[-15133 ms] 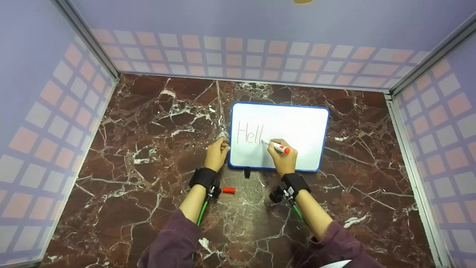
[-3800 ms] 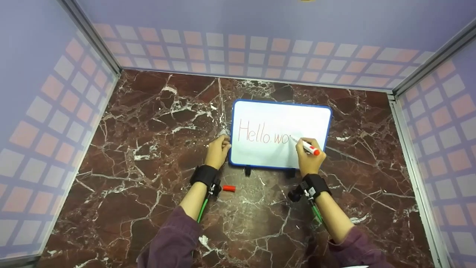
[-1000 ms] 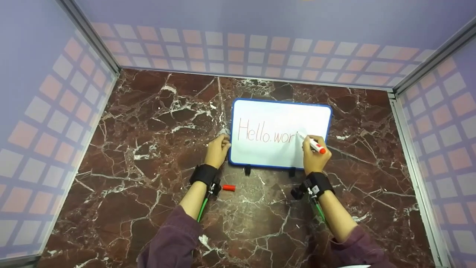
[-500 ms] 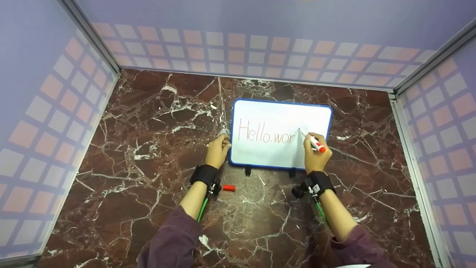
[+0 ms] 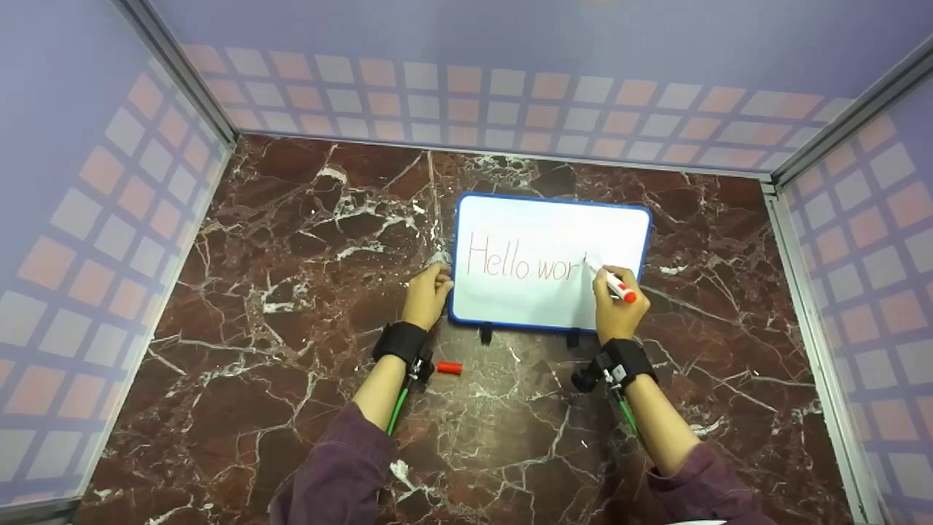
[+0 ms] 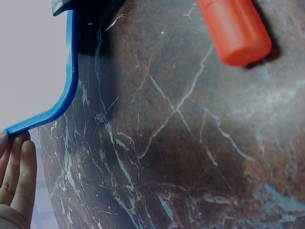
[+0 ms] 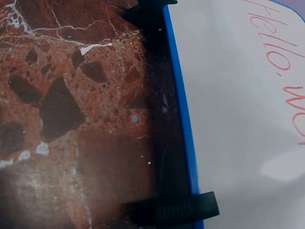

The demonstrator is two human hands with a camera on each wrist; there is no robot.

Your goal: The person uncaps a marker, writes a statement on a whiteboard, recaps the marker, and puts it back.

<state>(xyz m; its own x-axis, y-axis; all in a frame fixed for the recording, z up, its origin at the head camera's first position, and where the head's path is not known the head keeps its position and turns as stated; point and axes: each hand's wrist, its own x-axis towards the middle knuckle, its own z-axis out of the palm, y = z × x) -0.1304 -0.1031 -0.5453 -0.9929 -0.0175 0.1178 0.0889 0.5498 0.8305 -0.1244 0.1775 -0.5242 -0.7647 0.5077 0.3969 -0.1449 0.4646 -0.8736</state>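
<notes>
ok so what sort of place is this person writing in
Probably a booth set up for recording: purple panels with metal-framed corners enclose at least three sides of a marble-patterned surface, and cameras are strapped to both wrists.

dressed in plum sleeves [image 5: 332, 467], strapped with wide black wristbands [image 5: 401, 341], fitted with small black cameras [image 5: 583, 380], silvery connectors [image 5: 416, 371] and thin green cables [image 5: 396, 413], marked on the right with a pale square [image 5: 619, 372].
</notes>
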